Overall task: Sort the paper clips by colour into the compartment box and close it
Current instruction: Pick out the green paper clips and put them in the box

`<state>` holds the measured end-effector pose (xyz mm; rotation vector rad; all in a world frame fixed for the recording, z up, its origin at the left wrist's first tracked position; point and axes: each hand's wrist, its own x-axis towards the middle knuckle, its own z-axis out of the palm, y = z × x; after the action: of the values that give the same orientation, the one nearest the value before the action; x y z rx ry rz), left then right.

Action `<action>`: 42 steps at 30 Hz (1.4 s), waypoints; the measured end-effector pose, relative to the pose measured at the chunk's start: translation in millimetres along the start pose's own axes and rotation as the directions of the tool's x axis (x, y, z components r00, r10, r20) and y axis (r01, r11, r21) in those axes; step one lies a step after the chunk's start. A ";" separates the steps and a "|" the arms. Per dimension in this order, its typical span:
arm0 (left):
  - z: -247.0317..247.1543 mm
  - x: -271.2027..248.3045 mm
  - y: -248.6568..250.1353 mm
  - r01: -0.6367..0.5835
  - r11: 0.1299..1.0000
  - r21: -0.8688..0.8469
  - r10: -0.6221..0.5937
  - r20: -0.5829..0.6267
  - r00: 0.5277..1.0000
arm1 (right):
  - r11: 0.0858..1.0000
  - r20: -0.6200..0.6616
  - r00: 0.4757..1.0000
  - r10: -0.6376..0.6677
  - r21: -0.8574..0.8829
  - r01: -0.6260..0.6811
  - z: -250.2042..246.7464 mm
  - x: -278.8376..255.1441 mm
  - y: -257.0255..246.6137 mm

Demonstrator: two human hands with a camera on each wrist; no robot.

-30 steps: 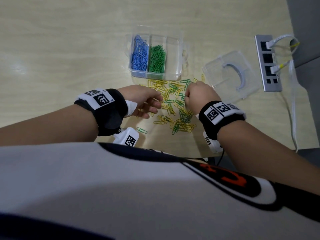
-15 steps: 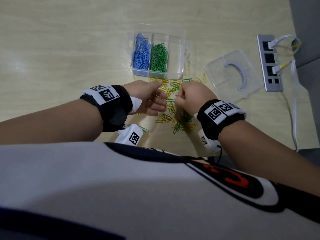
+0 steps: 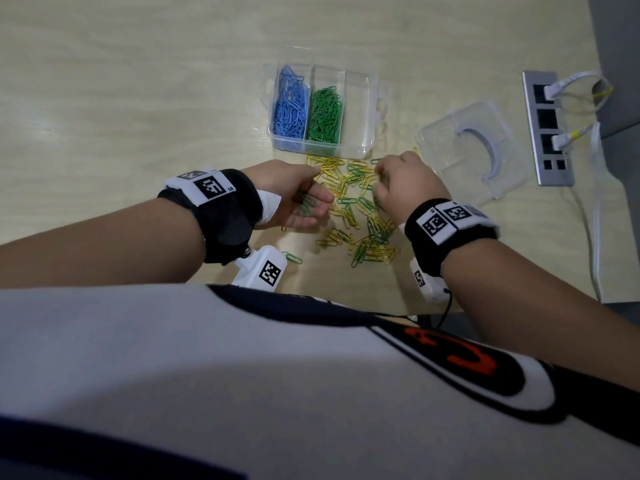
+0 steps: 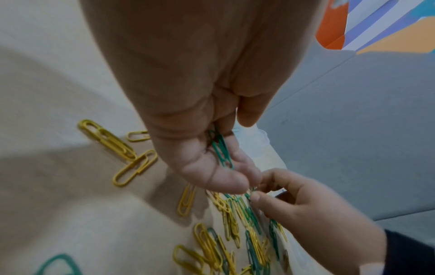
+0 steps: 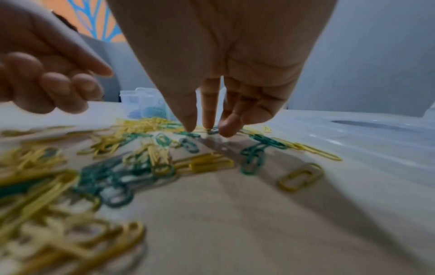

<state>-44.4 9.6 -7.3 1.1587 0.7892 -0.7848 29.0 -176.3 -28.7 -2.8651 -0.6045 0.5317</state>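
The clear compartment box holds blue clips in its left cell and green clips in the middle one; the right cell shows none. A mixed pile of yellow and green paper clips lies in front of it. My left hand is turned palm up at the pile's left edge, fingers curled round a few green clips. My right hand reaches down at the pile's far right, where thumb and forefinger pinch a green clip.
The box's clear lid lies upside down right of the pile. Beyond it a grey power strip with white cables is set into the table. One green clip lies alone near the table's front edge.
The hands were together over the pile; my right hand has since moved away, forward and right, onto the clips near the box. My left hand has turned its palm up, showing green clips.
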 end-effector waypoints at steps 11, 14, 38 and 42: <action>-0.8 0.4 0.0 0.001 1.000 0.003 -0.001 -0.006 1.000 | 1.000 -0.032 0.999 0.007 0.002 -0.007 7.3 -3.2 -4.5; -1.8 -0.3 1.1 -0.011 1.000 0.010 0.011 -0.008 1.000 | 0.996 -0.013 0.997 0.078 0.037 -0.077 6.9 2.0 -4.8; 3.5 3.8 4.8 -0.016 0.999 -0.028 0.016 -0.024 1.000 | 0.976 -0.126 0.992 0.007 0.217 0.021 -1.8 -6.8 -31.5; 2.1 1.9 3.2 -0.014 1.000 -0.026 0.013 -0.035 0.999 | 0.979 0.047 0.979 0.200 -0.057 -0.197 3.3 6.5 -7.1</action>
<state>-40.4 8.0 -7.0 1.1559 0.8179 -0.7431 30.7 -166.9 -32.1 -2.9884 -0.3449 0.6303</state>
